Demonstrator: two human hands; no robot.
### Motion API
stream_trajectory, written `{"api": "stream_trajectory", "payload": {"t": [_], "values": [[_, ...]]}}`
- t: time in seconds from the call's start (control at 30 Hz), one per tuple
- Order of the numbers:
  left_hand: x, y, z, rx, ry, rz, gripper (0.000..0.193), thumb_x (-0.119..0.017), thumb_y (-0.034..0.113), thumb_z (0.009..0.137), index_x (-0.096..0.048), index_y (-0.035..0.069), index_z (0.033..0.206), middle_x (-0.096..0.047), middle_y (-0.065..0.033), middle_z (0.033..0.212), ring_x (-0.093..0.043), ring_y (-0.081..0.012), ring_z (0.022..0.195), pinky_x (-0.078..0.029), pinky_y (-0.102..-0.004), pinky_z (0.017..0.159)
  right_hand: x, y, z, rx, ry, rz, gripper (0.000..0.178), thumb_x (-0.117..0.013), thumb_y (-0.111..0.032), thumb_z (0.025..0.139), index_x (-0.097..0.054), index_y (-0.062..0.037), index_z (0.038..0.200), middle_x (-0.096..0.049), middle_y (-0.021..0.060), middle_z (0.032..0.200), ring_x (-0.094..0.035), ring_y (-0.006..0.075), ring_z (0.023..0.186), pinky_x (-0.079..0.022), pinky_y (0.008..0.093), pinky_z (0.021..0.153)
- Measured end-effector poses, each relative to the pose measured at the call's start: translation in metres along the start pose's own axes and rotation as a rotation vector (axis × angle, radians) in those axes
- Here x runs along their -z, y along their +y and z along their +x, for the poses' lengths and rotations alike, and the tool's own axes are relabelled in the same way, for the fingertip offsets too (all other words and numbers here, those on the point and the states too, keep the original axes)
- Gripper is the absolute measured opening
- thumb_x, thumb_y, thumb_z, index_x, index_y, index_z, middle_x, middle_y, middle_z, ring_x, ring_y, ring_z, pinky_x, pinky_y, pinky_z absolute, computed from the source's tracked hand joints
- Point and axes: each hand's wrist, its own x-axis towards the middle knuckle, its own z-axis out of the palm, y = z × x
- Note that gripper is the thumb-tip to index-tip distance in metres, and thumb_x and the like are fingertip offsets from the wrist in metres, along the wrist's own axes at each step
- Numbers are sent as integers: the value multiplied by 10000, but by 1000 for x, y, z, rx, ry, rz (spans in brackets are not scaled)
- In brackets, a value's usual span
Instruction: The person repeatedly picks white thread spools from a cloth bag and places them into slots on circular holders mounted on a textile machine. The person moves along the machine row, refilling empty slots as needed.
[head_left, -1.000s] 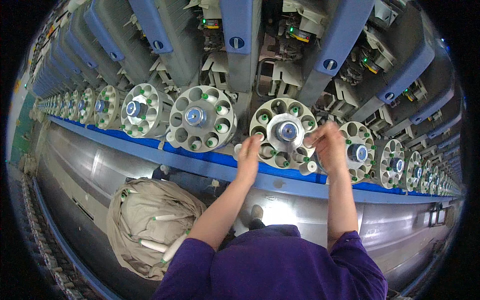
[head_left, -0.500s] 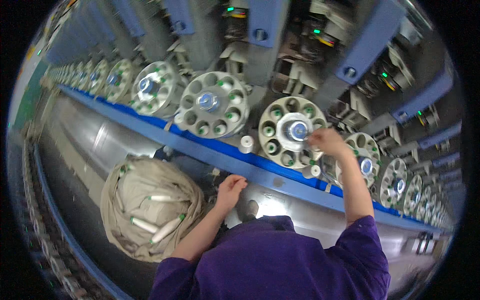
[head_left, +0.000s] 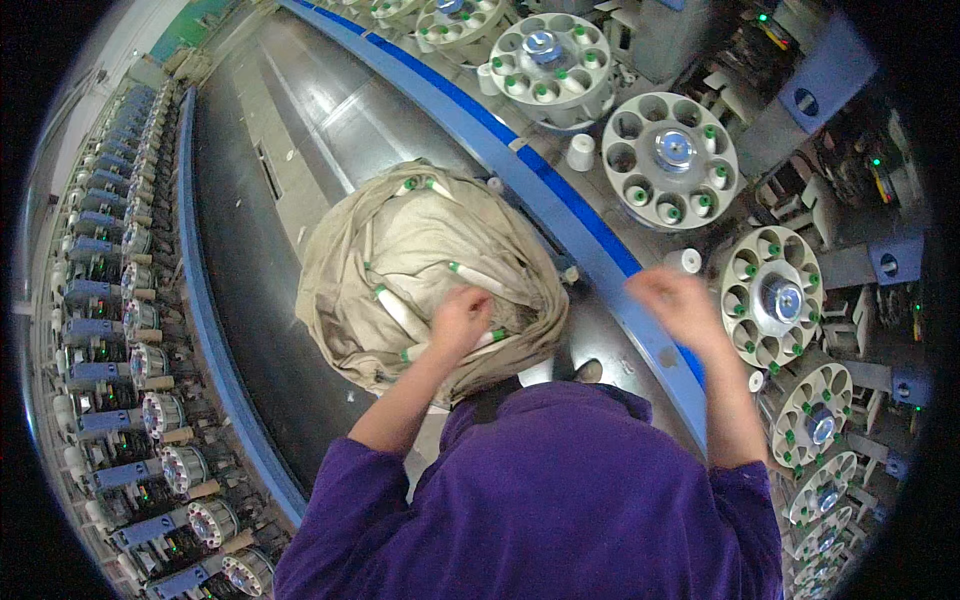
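Observation:
A beige cloth sack [head_left: 340,300] lies below my hands, its top holding several white yarn bobbins with green tips. One bobbin [head_left: 400,308] rests just left of my left hand [head_left: 463,315], which is over the sack with its fingers curled in. Another bobbin [head_left: 480,276] runs beside those fingertips; the hand hides whether they grip it. My right hand [head_left: 672,300] is blurred, held over the blue machine rail with fingers bent. Nearest to it are a small white yarn cone [head_left: 685,261] and a round bobbin magazine [head_left: 770,297] with green-tipped bobbins in its pockets.
Further magazines [head_left: 672,160] line the machine on the right, some pockets without bobbins. A blue rail [head_left: 560,205] runs along its front. Another white cone [head_left: 581,152] stands between magazines. Across the dark floor [head_left: 250,330], a second row of machines [head_left: 150,365] stands on the left.
The view has turned left toward the sack. My left hand has moved from beside the sack to over its bobbins. My right hand has come away from the magazine to over the rail.

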Motion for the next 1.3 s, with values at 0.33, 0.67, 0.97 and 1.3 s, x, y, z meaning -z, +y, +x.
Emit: {"api": "stream_trajectory", "payload": {"t": [0.33,0.67,0.97,1.3], "values": [[75,-110,-54,-77,-235,407,190,-632,99,698,-668,125,882,-610,-58,952,-559,-270,965,-441,-405,831,-222,6,106,261,-88,-403,501,-610,-125,760,-449,-29,1225,-463,178,1268,-450,347,1158,-391,383,946],[124,-154,30,-92,-507,466,379,-666,235,654,-611,102,1004,-595,-131,996,-552,-320,987,-442,-421,854,-181,11,141,-31,309,356,522,-673,-171,705,-459,-7,1153,-579,148,1067,-564,245,976,-447,358,848],[72,-124,91,-170,-658,419,228,-622,248,704,-670,94,865,-647,-133,832,-624,-300,785,-486,-419,699,-90,-7,64,-305,545,1404,507,-446,-613,833,-510,-114,899,-515,12,688,-496,139,549,-402,268,444],[122,-92,178,157,-629,-367,449,-602,311,807,-533,68,1178,-633,-138,1004,-604,-263,877,-467,-376,834,-120,-69,77,-8,690,1598,298,-549,-273,889,-509,-88,1119,-583,73,1069,-606,188,927,-527,420,792]]}}
